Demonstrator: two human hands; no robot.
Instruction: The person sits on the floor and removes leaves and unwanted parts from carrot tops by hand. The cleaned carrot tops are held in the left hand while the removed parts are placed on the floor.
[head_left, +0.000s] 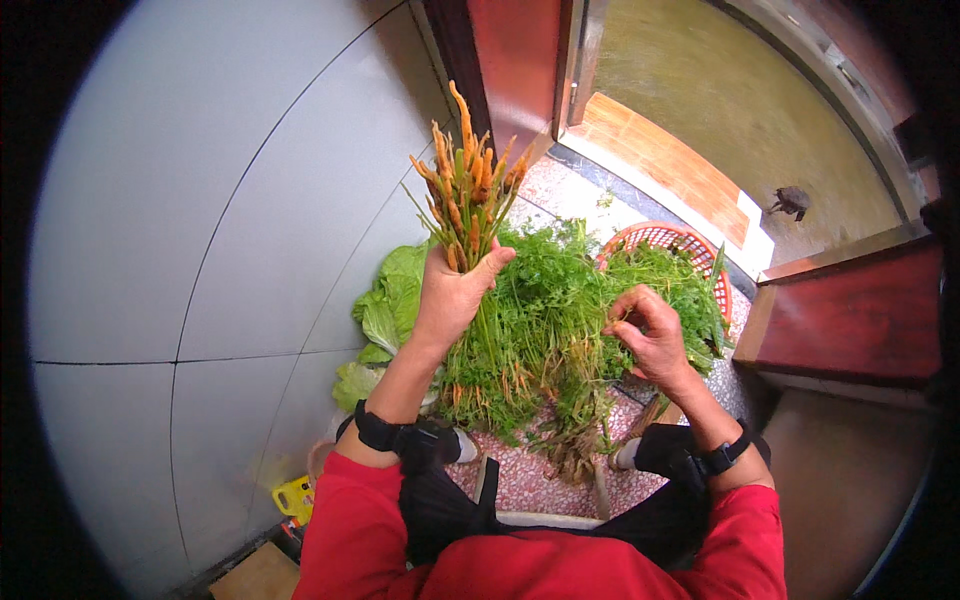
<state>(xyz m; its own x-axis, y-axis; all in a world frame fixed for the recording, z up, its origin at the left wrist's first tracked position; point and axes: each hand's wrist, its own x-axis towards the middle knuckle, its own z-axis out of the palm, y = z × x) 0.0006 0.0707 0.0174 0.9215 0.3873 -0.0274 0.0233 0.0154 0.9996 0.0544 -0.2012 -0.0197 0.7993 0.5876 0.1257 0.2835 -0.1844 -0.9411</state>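
My left hand (459, 289) grips a bunch of thin carrots (469, 180) by their green stems, with the orange roots pointing up and away from me. To the right, my right hand (649, 330) is raised with thumb and fingertips pinched together on a small, thin scrap (616, 321), perhaps a bit of stem or leaf. Below both hands spreads a heap of leafy carrot greens (544, 300), with small orange roots showing at its near side. Wilted brownish leaves (574, 450) lie closest to me, between my feet.
Large cabbage-like leaves (394, 300) lie by the grey tiled wall (225, 225). An orange plastic basket (724, 289) holds more greens at the right. Beyond the doorway's tiled step (660, 165), a dark bird-like shape (791, 202) is on the ground. A yellow object (292, 499) sits low left.
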